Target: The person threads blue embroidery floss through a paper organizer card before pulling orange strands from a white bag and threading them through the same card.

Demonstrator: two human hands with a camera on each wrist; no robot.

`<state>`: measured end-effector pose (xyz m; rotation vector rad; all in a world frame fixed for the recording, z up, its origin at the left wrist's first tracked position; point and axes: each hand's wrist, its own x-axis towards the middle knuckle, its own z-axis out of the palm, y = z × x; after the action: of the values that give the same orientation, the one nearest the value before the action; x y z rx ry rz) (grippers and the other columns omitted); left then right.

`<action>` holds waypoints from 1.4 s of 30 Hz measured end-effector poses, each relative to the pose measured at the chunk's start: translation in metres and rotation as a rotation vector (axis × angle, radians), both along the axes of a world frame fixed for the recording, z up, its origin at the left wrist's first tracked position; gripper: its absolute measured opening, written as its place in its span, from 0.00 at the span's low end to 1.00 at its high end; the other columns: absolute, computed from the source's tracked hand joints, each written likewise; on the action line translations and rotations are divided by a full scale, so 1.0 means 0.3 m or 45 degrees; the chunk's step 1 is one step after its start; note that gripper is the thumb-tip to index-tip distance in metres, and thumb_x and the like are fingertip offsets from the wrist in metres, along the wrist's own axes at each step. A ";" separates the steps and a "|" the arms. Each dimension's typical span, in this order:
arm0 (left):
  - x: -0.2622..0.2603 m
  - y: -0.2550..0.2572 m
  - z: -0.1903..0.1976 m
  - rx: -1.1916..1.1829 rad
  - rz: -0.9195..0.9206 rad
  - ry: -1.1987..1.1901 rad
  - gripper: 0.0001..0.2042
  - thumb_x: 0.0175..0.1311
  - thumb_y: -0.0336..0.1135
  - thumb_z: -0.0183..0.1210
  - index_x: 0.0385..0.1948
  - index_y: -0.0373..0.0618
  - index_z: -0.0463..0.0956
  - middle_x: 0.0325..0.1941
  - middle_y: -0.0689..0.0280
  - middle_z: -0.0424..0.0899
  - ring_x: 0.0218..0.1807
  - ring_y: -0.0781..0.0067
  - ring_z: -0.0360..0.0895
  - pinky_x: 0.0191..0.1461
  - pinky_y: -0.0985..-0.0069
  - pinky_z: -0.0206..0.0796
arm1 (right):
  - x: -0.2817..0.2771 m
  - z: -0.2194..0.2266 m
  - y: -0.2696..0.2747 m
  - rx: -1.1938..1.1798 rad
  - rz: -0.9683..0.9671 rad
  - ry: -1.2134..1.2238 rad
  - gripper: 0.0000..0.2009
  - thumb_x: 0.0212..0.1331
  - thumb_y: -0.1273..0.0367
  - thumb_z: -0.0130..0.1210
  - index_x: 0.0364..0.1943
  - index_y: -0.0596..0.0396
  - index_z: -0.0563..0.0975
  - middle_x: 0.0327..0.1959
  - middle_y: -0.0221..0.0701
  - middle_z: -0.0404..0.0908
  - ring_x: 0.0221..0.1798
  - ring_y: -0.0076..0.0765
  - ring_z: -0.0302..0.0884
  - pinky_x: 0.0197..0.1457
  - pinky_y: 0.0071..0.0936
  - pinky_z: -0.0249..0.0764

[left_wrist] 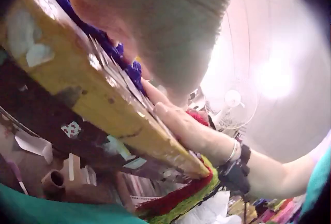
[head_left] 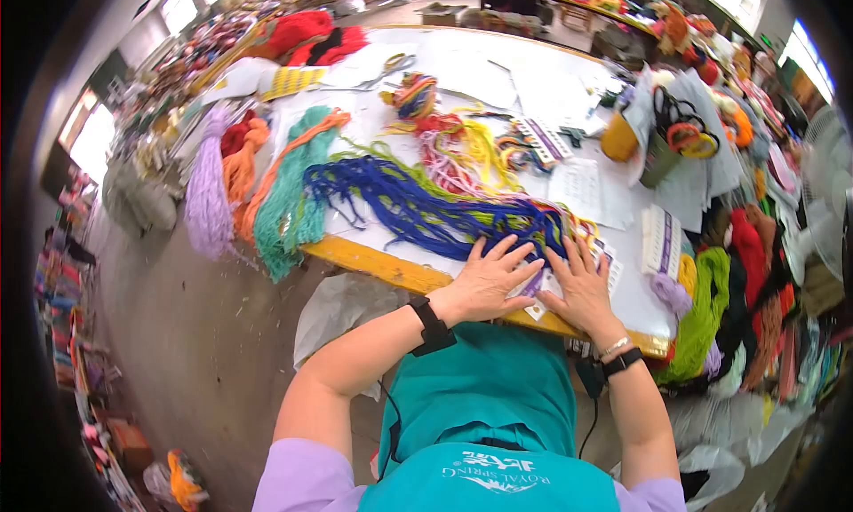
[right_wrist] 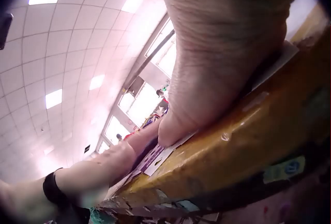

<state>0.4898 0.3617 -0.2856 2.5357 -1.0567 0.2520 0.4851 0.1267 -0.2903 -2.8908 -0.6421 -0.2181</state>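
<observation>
Both palms flattening blue yarn at the near table edge.

Left hand (head_left: 484,281) and right hand (head_left: 582,285), fingers spread and straight, gripping nothing, pressing the end of the blue yarn bundle (head_left: 418,206) onto the paper cards (head_left: 613,268) just right of frame centre, at the yellow table edge (head_left: 373,259). Probably smoothing or aligning strands; next likely calls for a steady, even press before lifting. Seen only from the wrist views: edge underside, white fan (left_wrist: 232,105), ceiling lights. Yarn colours clear only from the head view.

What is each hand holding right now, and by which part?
Nothing is gripped. The left hand and right hand lie flat with fingers spread, pressing the near end of the blue yarn onto the table.
</observation>
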 end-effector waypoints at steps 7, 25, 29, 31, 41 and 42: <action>0.232 0.411 0.086 -0.564 0.479 -0.229 0.08 0.59 0.29 0.60 0.40 0.41 0.81 0.38 0.56 0.83 0.43 0.54 0.80 0.49 0.64 0.72 | 0.001 0.018 0.013 -0.014 -0.014 0.017 0.37 0.51 0.46 0.60 0.66 0.42 0.69 0.72 0.44 0.59 0.78 0.50 0.46 0.75 0.60 0.37; 0.843 1.272 -0.030 0.313 1.335 -0.391 0.11 0.62 0.34 0.57 0.44 0.42 0.77 0.44 0.55 0.83 0.53 0.53 0.77 0.58 0.59 0.68 | 0.040 0.025 0.012 0.177 0.007 -0.026 0.30 0.43 0.55 0.64 0.52 0.57 0.76 0.64 0.45 0.69 0.71 0.58 0.58 0.71 0.56 0.53; 0.869 1.262 -0.015 0.621 1.400 -0.236 0.08 0.62 0.36 0.57 0.37 0.43 0.79 0.38 0.56 0.83 0.44 0.53 0.79 0.51 0.59 0.69 | 0.042 0.026 0.015 0.178 -0.009 -0.018 0.30 0.42 0.56 0.65 0.52 0.57 0.75 0.64 0.45 0.69 0.71 0.58 0.58 0.71 0.56 0.54; 0.848 1.258 0.012 0.507 1.320 -0.342 0.08 0.63 0.36 0.57 0.36 0.42 0.79 0.37 0.56 0.82 0.44 0.53 0.79 0.50 0.58 0.69 | 0.044 0.025 0.016 0.180 -0.010 -0.022 0.30 0.41 0.57 0.65 0.51 0.57 0.75 0.64 0.45 0.69 0.71 0.58 0.59 0.71 0.55 0.54; 0.485 1.202 0.220 -0.712 1.010 0.069 0.08 0.69 0.33 0.52 0.40 0.37 0.76 0.23 0.66 0.76 0.28 0.80 0.73 0.32 0.77 0.64 | 0.017 0.023 0.025 0.186 0.003 -0.142 0.30 0.39 0.61 0.66 0.52 0.58 0.75 0.63 0.45 0.70 0.70 0.56 0.60 0.71 0.51 0.57; 0.453 1.201 0.240 -0.722 0.987 0.047 0.08 0.69 0.32 0.53 0.40 0.37 0.76 0.23 0.67 0.76 0.27 0.80 0.72 0.32 0.77 0.64 | 0.012 0.023 0.026 0.185 0.015 -0.172 0.30 0.40 0.62 0.66 0.52 0.58 0.75 0.63 0.45 0.70 0.70 0.56 0.60 0.71 0.51 0.57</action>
<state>0.6257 0.7220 -0.2135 2.2644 0.0789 0.6026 0.4888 0.1347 -0.2833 -2.7493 -0.6369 -0.4430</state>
